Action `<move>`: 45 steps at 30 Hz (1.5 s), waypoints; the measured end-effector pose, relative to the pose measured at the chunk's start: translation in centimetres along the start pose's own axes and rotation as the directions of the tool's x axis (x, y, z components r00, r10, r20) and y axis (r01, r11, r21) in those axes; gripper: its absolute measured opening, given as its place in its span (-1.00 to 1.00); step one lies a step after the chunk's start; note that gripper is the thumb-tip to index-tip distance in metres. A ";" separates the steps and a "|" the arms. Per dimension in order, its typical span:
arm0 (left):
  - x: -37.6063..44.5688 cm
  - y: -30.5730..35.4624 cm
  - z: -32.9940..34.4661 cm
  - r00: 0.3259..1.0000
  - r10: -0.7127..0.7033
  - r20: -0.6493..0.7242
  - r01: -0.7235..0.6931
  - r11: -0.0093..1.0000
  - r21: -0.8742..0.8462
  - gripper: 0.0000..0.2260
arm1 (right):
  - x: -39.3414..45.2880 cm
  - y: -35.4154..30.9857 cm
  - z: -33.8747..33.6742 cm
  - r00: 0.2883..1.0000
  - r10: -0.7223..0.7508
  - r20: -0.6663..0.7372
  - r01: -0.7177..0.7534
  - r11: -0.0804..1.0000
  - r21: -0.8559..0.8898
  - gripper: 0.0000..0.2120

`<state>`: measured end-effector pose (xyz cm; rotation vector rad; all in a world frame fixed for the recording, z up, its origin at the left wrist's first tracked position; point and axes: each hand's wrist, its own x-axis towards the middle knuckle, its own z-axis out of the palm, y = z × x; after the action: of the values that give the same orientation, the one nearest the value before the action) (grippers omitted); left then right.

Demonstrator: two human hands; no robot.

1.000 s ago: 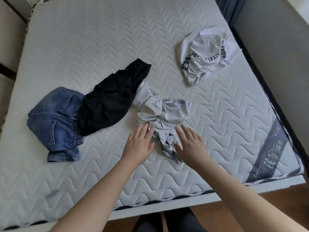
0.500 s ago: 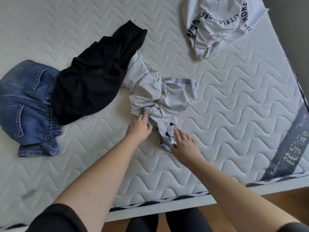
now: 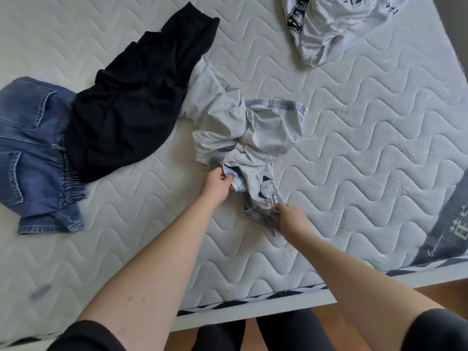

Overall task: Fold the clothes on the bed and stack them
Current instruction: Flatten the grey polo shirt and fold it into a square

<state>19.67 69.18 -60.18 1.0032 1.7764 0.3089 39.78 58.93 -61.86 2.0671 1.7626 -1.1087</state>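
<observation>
- A second ago both hands hovered flat and open over the grey cat-print garment; now each has closed on its near edge at mid-frame.
- The left hand pinches the plaid-trimmed hem; the right hand grips the lower corner.
- This suggests the garment is about to be lifted or spread for folding.
- Black garment and denim shorts lie left, white lettered shirt upper right, all unfolded on the bed.
</observation>
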 end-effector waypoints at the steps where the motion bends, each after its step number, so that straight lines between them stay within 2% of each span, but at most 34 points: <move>1: -0.7 0.1 -0.2 1.000 0.006 0.016 -0.006 1.000 -0.012 -0.87 | -0.4 0.0 -0.4 1.000 0.029 0.006 -0.029 0.988 0.149 -0.88; 3: -2.5 0.5 -1.0 0.999 0.021 0.037 -0.020 0.999 -0.044 -0.86 | -1.3 -0.3 -1.5 0.995 0.094 0.025 -0.096 0.907 0.409 -0.83; 6: -5.8 1.6 -2.5 0.995 0.079 0.061 -0.073 0.993 -0.096 -0.89 | -2.8 -0.5 -4.1 0.990 0.142 -0.025 -0.099 0.796 0.597 -0.78; 9: -9.2 3.4 -4.5 0.987 0.149 0.057 -0.142 0.982 -0.121 -0.88 | -4.8 -0.7 -7.0 0.981 0.194 -0.015 -0.103 0.584 0.805 -0.77; 11: -11.4 5.0 -5.8 0.986 0.166 0.033 -0.155 0.964 -0.218 -0.86 | -6.5 -1.3 -8.8 0.984 0.171 0.051 -0.121 0.428 0.896 -0.76; 14: -14.7 8.0 -7.8 0.987 0.162 -0.004 -0.152 0.917 -0.368 -0.82 | -9.6 -2.9 -11.2 0.990 0.098 0.098 -0.124 0.311 0.942 -0.74; 18: -19.3 12.2 -11.1 0.977 0.212 -0.031 -0.202 0.860 -0.469 -0.81 | -14.3 -4.8 -14.8 0.995 0.000 0.100 -0.097 0.254 0.962 -0.69; 21: -22.5 14.9 -13.6 0.958 0.281 -0.057 -0.274 0.837 -0.474 -0.88 | -17.6 -5.9 -18.3 0.996 -0.085 0.029 0.000 0.331 0.944 -0.47; 22: -23.4 15.7 -14.3 0.950 0.303 -0.072 -0.300 0.832 -0.467 -0.88 | -18.6 -6.1 -19.4 0.994 -0.108 0.004 0.037 0.368 0.929 -0.45; 25: -26.0 17.9 -16.5 0.930 0.349 -0.112 -0.357 0.796 -0.488 -0.81 | -21.1 -6.7 -22.6 0.989 -0.141 -0.050 0.109 0.448 0.887 -0.76; 27: -27.7 19.3 -18.0 0.911 0.392 -0.130 -0.400 0.756 -0.518 -0.76 | -22.6 -7.5 -24.8 0.986 -0.139 -0.092 0.147 0.462 0.875 -0.79; 31: -30.5 21.7 -21.4 0.837 0.507 -0.207 -0.540 0.701 -0.467 -0.84 | -25.4 -10.1 -29.8 0.975 -0.108 -0.193 0.220 0.367 0.904 -0.74; 34: -32.2 22.5 -23.3 0.771 0.585 -0.254 -0.635 0.666 -0.392 -0.90 | -27.7 -12.5 -32.8 0.966 -0.111 -0.234 0.250 0.153 0.956 -0.76; 36: -33.1 22.5 -23.6 0.751 0.625 -0.210 -0.654 0.666 -0.359 -0.89 | -29.5 -14.5 -34.1 0.946 -0.213 -0.243 0.256 0.036 0.966 -0.75; 39: -34.8 22.1 -22.7 0.715 0.699 -0.030 -0.663 0.662 -0.350 -0.67 | -32.2 -17.5 -35.8 0.891 -0.370 -0.264 0.277 -0.019 0.961 -0.75; 42: -36.5 21.8 -21.4 0.650 0.753 0.105 -0.722 0.655 -0.224 -0.64 | -34.2 -20.2 -37.5 0.843 -0.430 -0.323 0.325 -0.070 0.943 -0.79; 43: -36.8 21.8 -21.0 0.636 0.764 0.104 -0.750 0.644 -0.147 -0.64 | -34.7 -20.9 -38.2 0.829 -0.440 -0.345 0.345 -0.083 0.935 -0.80; 45: -36.9 22.1 -20.5 0.657 0.754 0.007 -0.754 0.657 -0.030 -0.67 | -35.6 -22.0 -39.4 0.801 -0.458 -0.385 0.387 -0.094 0.917 -0.85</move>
<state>17.22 60.10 -13.45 1.7014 1.2322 0.8362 35.36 61.12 -4.62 1.6620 1.7824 -3.4117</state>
